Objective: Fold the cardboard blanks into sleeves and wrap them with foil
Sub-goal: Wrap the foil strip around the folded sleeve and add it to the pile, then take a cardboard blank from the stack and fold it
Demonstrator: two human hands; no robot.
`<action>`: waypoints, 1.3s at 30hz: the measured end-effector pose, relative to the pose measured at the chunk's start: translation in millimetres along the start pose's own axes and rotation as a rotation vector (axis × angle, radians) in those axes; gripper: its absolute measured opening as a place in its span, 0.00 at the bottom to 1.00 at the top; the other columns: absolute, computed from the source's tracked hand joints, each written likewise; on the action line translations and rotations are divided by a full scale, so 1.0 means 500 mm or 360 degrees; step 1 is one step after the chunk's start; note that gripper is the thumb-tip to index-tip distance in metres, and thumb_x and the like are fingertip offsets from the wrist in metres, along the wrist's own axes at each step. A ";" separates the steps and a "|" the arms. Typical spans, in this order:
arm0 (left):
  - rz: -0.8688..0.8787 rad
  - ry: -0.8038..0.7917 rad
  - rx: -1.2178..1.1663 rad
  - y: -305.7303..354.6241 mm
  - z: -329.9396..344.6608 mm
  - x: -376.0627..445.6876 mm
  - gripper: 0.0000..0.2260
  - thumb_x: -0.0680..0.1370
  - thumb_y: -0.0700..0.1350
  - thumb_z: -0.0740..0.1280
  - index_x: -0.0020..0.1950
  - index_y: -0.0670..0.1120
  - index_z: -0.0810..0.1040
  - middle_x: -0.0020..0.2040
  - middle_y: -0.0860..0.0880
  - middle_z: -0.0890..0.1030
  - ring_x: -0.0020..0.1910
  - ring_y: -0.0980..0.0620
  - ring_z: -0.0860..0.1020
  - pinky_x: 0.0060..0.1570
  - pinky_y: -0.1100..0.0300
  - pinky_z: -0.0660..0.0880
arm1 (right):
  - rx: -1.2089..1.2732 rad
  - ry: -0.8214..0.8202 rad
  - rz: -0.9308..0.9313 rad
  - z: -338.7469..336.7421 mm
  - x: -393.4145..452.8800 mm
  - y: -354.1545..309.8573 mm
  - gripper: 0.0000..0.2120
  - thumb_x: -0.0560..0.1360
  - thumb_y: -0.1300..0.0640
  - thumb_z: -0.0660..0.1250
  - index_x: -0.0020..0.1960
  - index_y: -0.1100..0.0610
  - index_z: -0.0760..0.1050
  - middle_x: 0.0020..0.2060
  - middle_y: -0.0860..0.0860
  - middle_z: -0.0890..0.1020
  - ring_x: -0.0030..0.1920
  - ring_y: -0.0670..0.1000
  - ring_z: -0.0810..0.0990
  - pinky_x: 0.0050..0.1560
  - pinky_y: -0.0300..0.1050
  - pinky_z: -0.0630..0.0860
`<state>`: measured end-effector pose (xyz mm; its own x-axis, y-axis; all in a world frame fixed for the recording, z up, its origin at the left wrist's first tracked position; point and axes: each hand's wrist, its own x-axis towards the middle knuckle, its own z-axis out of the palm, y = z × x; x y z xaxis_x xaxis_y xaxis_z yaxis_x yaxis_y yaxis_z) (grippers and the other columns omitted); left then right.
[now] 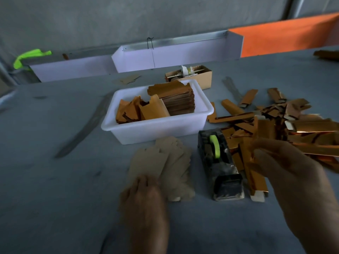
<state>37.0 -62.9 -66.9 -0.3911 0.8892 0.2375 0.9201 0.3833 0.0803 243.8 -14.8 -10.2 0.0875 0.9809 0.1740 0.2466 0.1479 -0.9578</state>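
Observation:
A loose pile of plain cardboard blanks (165,162) lies on the grey table in front of me. My left hand (143,195) rests palm down on the near edge of that pile, fingers touching the top blank. My right hand (286,167) hovers blurred above the copper foil-wrapped sleeves (275,125) heaped at the right; its fingers are apart and I cannot tell whether they pinch anything. A white tub (157,129) behind the blanks holds a stack of copper foil sheets (176,99).
A black tape dispenser with a green roll (218,162) stands between the blanks and the sleeve heap. A small cardboard box (190,74) sits behind the tub. White trays (165,55) and an orange panel (286,35) line the back edge.

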 end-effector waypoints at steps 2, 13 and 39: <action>0.0133 0.0202 -0.0012 0.013 -0.009 -0.020 0.10 0.68 0.40 0.56 0.30 0.44 0.75 0.27 0.44 0.77 0.25 0.42 0.78 0.25 0.55 0.72 | 0.0087 -0.0163 -0.0089 0.009 -0.022 -0.032 0.08 0.70 0.52 0.65 0.42 0.39 0.79 0.40 0.42 0.84 0.41 0.43 0.83 0.41 0.43 0.78; 0.0608 0.0779 -0.0713 0.069 0.004 -0.045 0.07 0.72 0.42 0.64 0.39 0.44 0.81 0.42 0.48 0.81 0.40 0.48 0.77 0.39 0.57 0.73 | 0.0721 -0.0793 0.0813 0.145 -0.069 -0.006 0.11 0.77 0.52 0.62 0.41 0.51 0.81 0.42 0.53 0.84 0.45 0.50 0.83 0.49 0.45 0.77; -0.0475 -0.0382 -0.2497 0.033 -0.081 -0.014 0.08 0.69 0.43 0.73 0.47 0.45 0.83 0.38 0.42 0.83 0.36 0.48 0.79 0.37 0.55 0.75 | 0.1203 -0.0702 0.1114 0.125 -0.051 0.011 0.09 0.78 0.62 0.60 0.53 0.59 0.78 0.46 0.58 0.84 0.48 0.55 0.84 0.45 0.50 0.82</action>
<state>55.7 -72.8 -28.0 -0.4062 0.9078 -0.1043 -0.1320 0.0546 0.9897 182.9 -30.9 -34.3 -0.4096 0.8148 -0.4103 -0.3853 -0.5622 -0.7318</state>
